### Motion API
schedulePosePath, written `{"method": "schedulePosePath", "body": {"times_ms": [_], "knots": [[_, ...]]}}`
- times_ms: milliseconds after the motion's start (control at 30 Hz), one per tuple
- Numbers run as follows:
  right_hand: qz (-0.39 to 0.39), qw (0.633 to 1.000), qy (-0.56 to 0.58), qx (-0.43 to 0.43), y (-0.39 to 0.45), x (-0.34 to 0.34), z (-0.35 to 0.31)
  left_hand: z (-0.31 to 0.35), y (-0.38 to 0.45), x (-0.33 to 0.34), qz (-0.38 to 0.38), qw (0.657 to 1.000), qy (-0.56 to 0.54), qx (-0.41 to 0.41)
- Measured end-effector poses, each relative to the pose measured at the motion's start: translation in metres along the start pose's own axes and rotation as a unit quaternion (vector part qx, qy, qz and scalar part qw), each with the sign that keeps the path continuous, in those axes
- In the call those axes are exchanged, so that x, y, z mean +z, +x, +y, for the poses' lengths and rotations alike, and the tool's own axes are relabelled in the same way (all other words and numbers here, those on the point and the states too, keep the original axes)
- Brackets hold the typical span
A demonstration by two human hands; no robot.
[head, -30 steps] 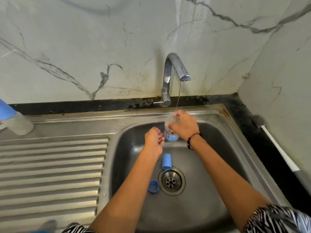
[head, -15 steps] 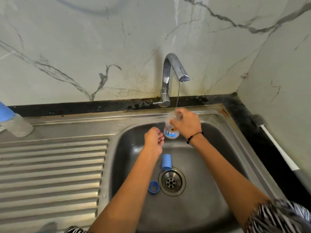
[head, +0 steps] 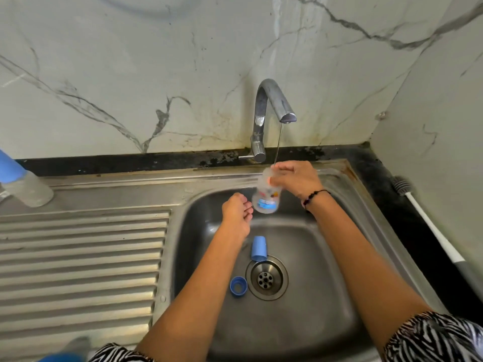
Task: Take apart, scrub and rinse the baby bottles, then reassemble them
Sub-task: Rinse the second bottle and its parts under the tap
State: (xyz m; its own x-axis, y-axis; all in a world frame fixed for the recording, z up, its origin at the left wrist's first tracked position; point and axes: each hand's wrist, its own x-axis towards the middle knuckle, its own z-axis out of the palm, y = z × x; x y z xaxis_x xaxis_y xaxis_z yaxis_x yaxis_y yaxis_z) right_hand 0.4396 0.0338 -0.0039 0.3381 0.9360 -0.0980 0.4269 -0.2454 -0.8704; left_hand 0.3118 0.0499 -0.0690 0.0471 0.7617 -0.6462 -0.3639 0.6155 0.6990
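Under the tap [head: 271, 105], the right hand [head: 296, 178] grips the clear bottle [head: 266, 198] over the sink [head: 308, 322]; the left hand [head: 236, 212] hangs beside it, fingers loosely curled, empty.

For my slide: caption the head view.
Right hand holds a clear baby bottle under the faucet's thin stream; left hand waits empty.
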Motion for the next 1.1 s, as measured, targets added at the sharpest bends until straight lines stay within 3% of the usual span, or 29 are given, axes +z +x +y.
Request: {"method": "schedulePosePath", "body": {"times_ms": [467,567,667,800,900,1000,1100], "knots": [[0.027,0.996,-0.055,-0.071,-0.004,0.003,-0.009,0.006,-0.002,0.007,-0.013,1.0,0.001,-0.003],[0.099,0.983,-0.099,-0.119,-0.011,-0.002,-0.017,0.007,-0.003,0.007,-0.013,1.0,0.003,-0.005],[0.171,0.967,-0.06,-0.181,-0.02,0.002,-0.016,0.009,-0.003,0.008,-0.011,1.0,0.002,-0.003],[0.052,0.967,-0.201,-0.15,-0.019,0.021,0.006,0.006,-0.005,0.011,-0.011,1.0,0.0,0.006],[0.12,0.959,-0.169,-0.191,-0.015,0.023,0.008,0.008,-0.005,0.011,-0.004,0.999,0.026,0.029],[0.06,0.963,-0.218,-0.145,-0.009,0.022,0.009,0.007,-0.005,0.011,0.003,0.999,0.035,0.031],[0.11,0.962,-0.184,-0.17,-0.009,0.022,0.012,0.01,-0.004,0.01,0.005,0.999,0.04,0.037]]}}
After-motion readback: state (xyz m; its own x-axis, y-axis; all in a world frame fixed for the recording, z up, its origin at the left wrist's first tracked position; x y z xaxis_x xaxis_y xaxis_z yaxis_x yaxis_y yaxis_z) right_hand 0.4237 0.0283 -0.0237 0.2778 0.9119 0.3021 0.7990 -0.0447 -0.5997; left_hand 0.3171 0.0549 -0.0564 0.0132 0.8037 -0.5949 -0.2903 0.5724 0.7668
